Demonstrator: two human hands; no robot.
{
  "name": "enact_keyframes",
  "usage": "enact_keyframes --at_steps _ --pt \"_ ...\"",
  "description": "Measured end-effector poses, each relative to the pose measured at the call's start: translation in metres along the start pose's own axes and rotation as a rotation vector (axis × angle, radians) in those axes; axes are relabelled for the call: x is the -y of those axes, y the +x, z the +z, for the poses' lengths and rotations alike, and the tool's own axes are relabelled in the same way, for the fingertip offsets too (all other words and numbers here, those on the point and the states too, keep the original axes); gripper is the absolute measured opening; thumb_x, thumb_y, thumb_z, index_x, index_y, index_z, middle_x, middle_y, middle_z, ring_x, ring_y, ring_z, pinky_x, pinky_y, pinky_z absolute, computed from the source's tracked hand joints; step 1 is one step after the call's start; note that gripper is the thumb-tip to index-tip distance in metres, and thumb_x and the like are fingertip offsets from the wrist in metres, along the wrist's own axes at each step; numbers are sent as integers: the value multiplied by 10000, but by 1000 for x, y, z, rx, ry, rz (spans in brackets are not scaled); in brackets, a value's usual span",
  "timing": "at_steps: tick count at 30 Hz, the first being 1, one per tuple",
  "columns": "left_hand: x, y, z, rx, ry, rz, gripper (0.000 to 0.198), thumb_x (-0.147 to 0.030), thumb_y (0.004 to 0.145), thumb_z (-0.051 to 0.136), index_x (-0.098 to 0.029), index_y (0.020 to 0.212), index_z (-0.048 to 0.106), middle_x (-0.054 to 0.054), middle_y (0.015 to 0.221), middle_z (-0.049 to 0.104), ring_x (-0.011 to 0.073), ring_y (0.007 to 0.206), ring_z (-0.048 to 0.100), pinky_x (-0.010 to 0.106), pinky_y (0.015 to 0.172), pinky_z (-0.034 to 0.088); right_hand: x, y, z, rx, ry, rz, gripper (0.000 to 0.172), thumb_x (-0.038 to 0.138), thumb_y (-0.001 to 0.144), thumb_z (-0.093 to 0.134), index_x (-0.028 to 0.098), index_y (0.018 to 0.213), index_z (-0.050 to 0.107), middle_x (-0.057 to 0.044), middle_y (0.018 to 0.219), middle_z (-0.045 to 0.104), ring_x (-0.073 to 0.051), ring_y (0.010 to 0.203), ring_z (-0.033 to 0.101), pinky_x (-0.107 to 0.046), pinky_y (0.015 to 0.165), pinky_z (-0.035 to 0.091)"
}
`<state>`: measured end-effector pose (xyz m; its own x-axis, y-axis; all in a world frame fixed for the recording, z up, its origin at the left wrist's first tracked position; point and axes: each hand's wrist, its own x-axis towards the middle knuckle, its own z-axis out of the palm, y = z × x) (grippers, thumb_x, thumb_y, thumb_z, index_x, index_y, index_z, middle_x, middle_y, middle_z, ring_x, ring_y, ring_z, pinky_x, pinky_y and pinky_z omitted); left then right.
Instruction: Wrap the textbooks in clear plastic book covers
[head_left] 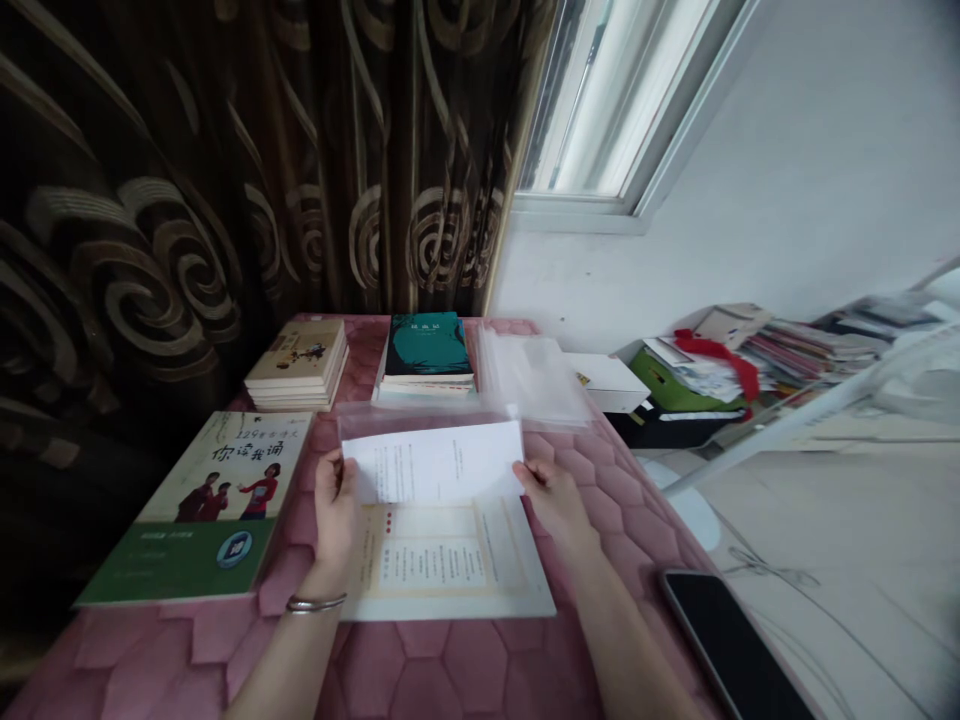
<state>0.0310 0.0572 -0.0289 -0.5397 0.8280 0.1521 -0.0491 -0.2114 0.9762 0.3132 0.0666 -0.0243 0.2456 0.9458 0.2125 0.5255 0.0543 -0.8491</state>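
A dark curtain (225, 180) with pale swirls hangs behind a pink quilted surface (450, 670). At the left of the surface lies a large green-and-white book (202, 510), flat and cover up. Just to its right lies a wide printed sheet (450, 570). Further back stand a tan stack of books (300, 362) and a teal-topped stack (427, 350), side by side, with a loose pile of clear sleeves (532, 375) to their right. A black phone (731, 645) lies near the right edge.

The white paper (435, 462) is held over the top of the printed sheet, its upper edge meeting a clear sleeve (420, 415). The left hand (334, 505) pinches its left edge, thumb on top and fingers closed. The right hand (555, 500) touches its right edge with curled fingers; whether they grip it cannot be told.
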Motion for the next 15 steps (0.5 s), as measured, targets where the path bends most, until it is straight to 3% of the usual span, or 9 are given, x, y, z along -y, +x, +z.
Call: enact_keyframes --at_steps 5,12,15 --pt "3 2 -1 -17 15 -14 231 -424 802 643 -247 938 585 -25 842 587 131 760 532 231 686 429 -1 1 6 -70 4 -14 477 657 746 506 216 568 545 -16 534 580 -178 544 515 -292 538 369" --pt "1 1 -1 0 69 35 176 -400 845 597 -252 941 590 -25 839 590 131 758 516 227 681 419 0 -1 -12 205 200 108 327 509 685 657 207 578 589 16 529 565 -156 532 507 -278 545 377" --pt "0 1 -1 -11 76 42 181 -405 844 596 -252 940 587 -24 833 586 137 763 517 233 684 423 -2 -1 -12 176 175 117 334 508 692 652 207 568 580 12 527 571 -160 538 511 -282 554 378"
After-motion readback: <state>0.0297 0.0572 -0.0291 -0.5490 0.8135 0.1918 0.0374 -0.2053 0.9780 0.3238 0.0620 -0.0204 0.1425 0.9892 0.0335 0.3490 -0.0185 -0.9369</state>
